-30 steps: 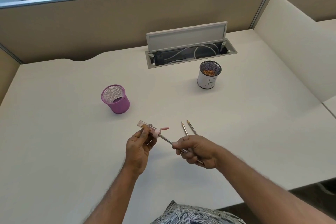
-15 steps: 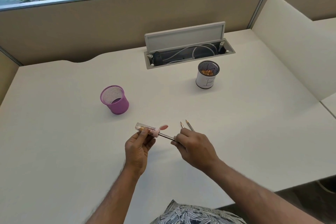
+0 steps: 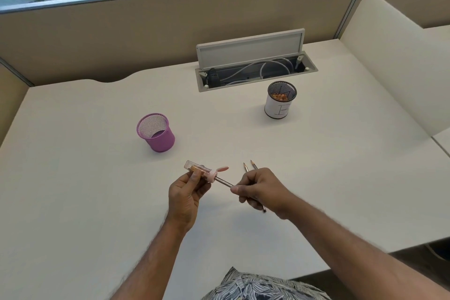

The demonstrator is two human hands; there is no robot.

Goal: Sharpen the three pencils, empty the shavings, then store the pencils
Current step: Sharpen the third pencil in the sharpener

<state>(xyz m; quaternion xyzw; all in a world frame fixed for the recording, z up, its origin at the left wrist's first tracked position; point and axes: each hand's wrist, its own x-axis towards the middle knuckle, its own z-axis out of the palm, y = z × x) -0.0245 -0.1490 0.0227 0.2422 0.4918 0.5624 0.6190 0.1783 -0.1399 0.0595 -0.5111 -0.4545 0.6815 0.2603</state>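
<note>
My left hand (image 3: 186, 196) holds a clear and pink sharpener (image 3: 203, 170) with brown shavings inside its clear end. A grey pencil (image 3: 224, 181) is pushed into the sharpener, and my right hand (image 3: 261, 190) grips its shaft. The pencil's dark rear end pokes out below my right hand. Two sharpened pencils (image 3: 249, 165) lie side by side on the desk just behind my right hand, their points facing away from me and their lower parts hidden by it.
A purple mesh cup (image 3: 155, 133) stands to the back left of my hands. A white cup (image 3: 280, 100) with shavings in it stands at the back right. An open cable tray (image 3: 253, 69) sits further back. A padded divider borders the desk's right side.
My right hand has twisted on the pencil in the sharpener, rolling over and back. The left hand and sharpener stay nearly still.
</note>
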